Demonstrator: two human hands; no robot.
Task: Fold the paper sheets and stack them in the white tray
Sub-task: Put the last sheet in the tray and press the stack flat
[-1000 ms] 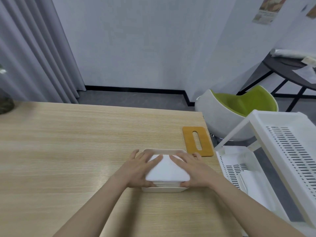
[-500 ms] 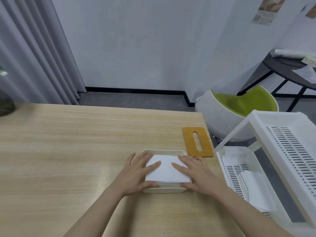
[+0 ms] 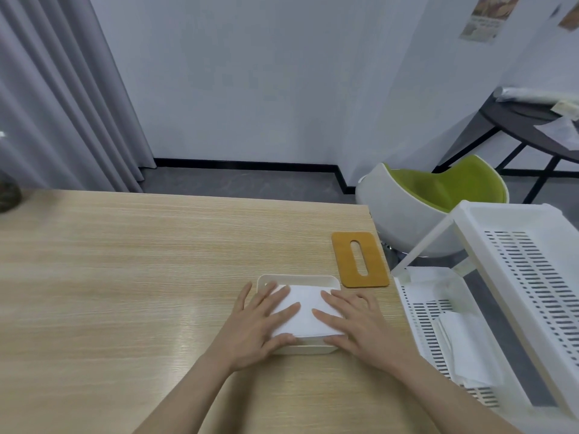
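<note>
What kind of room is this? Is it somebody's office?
Probably an office or small workroom, though I can't be sure. There is a wooden desk, a white slotted filing rack with papers beside it, a green shell chair and a grey curtain along a plain wall.

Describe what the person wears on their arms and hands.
Nothing visible: the left hand and right hand are bare, with no gloves, rings or watch showing. Both forearms are uncovered to the picture's bottom edge; no sleeve is in view.
</note>
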